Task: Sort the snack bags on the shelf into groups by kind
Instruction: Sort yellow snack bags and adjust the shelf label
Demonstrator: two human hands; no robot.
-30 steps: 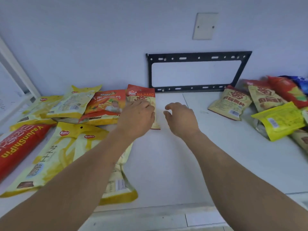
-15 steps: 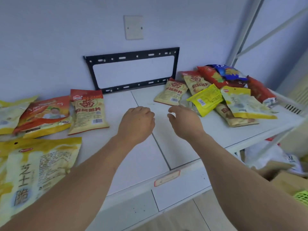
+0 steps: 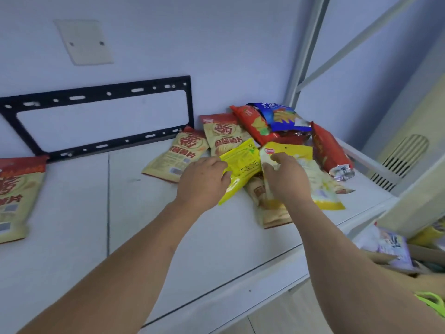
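A pile of snack bags lies at the right end of the white shelf (image 3: 144, 225). My left hand (image 3: 202, 182) closes on the left edge of a bright yellow bag (image 3: 243, 165). Beside it, my right hand (image 3: 286, 179) pinches the top corner of a pale yellow bag (image 3: 320, 184) with a red logo. Two beige tomato-chip bags (image 3: 180, 153) (image 3: 222, 136) lie behind my hands, and a third (image 3: 269, 213) is partly buried under the yellow ones. A red bag (image 3: 252, 124), a blue bag (image 3: 279, 116) and a red foil bag (image 3: 330, 150) sit at the back right.
Another beige chip bag (image 3: 14, 189) lies at the far left. A black metal bracket (image 3: 96, 95) leans on the wall behind the shelf. The shelf upright (image 3: 305, 51) rises at the right. Below the shelf's right edge is a cardboard box (image 3: 385, 256) with more packets.
The view has swung right, away from the left group. Both hands moved from the bare middle of the shelf to the right pile and closed on the two yellow bags.
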